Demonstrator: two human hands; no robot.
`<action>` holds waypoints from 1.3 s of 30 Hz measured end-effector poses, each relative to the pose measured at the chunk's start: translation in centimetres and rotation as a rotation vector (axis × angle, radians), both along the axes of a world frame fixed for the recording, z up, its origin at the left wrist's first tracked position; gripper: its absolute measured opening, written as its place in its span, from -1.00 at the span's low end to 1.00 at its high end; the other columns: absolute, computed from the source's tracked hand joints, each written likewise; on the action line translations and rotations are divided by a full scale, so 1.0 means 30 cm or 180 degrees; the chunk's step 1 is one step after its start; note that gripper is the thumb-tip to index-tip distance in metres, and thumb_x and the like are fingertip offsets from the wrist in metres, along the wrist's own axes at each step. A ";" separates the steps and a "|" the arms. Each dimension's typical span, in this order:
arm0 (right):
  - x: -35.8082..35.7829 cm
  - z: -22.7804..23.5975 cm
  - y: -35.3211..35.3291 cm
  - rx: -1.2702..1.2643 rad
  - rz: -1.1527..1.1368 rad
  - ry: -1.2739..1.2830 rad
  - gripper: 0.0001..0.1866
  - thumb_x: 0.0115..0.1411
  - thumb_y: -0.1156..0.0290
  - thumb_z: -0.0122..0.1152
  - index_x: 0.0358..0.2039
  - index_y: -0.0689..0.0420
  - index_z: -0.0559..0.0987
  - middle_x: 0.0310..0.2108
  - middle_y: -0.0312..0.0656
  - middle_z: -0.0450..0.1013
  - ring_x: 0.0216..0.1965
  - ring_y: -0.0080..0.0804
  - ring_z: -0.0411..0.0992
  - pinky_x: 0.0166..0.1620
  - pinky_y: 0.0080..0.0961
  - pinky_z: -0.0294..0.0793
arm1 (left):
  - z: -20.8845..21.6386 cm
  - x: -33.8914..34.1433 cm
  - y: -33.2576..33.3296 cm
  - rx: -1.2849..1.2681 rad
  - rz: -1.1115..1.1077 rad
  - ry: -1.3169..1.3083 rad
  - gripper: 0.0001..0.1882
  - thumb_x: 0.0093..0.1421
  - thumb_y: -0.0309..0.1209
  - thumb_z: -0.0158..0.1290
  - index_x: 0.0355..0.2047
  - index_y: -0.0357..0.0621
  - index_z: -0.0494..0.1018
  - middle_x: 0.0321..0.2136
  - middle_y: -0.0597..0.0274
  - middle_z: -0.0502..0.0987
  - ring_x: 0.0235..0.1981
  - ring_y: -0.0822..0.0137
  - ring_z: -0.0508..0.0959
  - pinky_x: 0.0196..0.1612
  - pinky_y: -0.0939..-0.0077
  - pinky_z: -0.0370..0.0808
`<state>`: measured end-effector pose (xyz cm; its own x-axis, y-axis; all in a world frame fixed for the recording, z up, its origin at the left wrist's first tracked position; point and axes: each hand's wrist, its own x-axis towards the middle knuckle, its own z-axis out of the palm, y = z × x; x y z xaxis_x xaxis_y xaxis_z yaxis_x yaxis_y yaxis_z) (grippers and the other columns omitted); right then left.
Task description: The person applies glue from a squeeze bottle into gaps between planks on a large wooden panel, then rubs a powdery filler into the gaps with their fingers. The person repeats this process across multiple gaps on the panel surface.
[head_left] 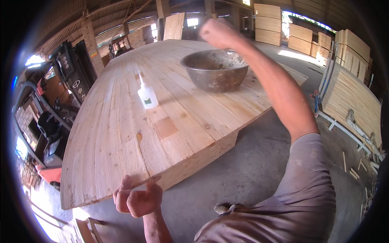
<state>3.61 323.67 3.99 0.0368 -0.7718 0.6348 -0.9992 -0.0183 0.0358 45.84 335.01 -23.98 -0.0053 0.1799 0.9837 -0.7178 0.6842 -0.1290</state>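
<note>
A large pale wooden panel point(109, 133), made of glued strips, lies on top of a stack in front of me. My left hand point(139, 199) is at its near edge with fingers curled in; whatever they hold, if anything, is too small to make out. My right hand point(221, 34) is raised beyond and above a worn metal bowl point(216, 80), closed, its contents hidden. Inside the bowl the wall is speckled and stained. A white squeeze bottle point(147, 97) with a thin nozzle stands upright on the panel, left of the bowl. Pale dust lies along a seam near the front.
To the left stands a forklift point(50, 133) with a dark mast. At the right, stacked wooden boards point(352, 97) rest by a metal frame point(344, 133). More board stacks point(267, 24) stand at the back. Loose wood strips point(354, 174) lie on the concrete floor point(251, 170).
</note>
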 end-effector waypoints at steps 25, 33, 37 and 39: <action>-0.175 -0.188 0.068 0.2224 0.0599 0.0678 -0.62 0.00 0.44 0.36 -0.12 0.27 0.76 -0.34 0.18 0.67 -0.42 -0.04 0.59 -0.31 -0.09 0.52 | 0.005 -0.017 0.017 0.0210 0.0003 0.0049 -0.33 0.33 -0.25 0.39 0.25 -0.07 0.20 0.07 0.06 0.20 0.00 0.21 0.48 0.06 0.17 0.75; -0.136 -0.164 0.119 0.2804 0.0035 0.1042 -0.58 0.06 0.38 0.37 -0.06 0.27 0.73 -0.24 0.24 0.66 -0.27 0.05 0.64 -0.23 -0.06 0.53 | 0.008 -0.023 0.027 0.0251 0.0164 0.0118 -0.35 0.32 -0.25 0.39 0.19 -0.08 0.19 0.05 0.04 0.23 -0.07 0.19 0.55 0.03 0.21 0.70; -0.173 -0.183 0.121 0.2224 0.0276 0.0913 -0.63 0.06 0.40 0.37 -0.11 0.28 0.73 -0.31 0.22 0.65 -0.31 0.02 0.65 -0.24 -0.06 0.53 | 0.029 -0.027 0.028 0.0030 0.0272 0.0176 -0.47 0.18 -0.48 0.29 0.07 -0.02 0.26 -0.19 0.16 0.44 -0.17 0.26 0.53 -0.14 0.29 0.38; -0.190 -0.183 0.123 0.1670 0.0086 0.0690 -0.68 0.07 0.45 0.36 -0.15 0.27 0.76 -0.34 0.18 0.66 -0.33 -0.03 0.66 -0.22 -0.08 0.56 | 0.037 -0.028 0.029 -0.0036 0.0236 0.0194 -0.47 0.22 -0.43 0.32 0.08 0.00 0.27 -0.18 0.16 0.47 -0.16 0.27 0.54 -0.10 0.30 0.36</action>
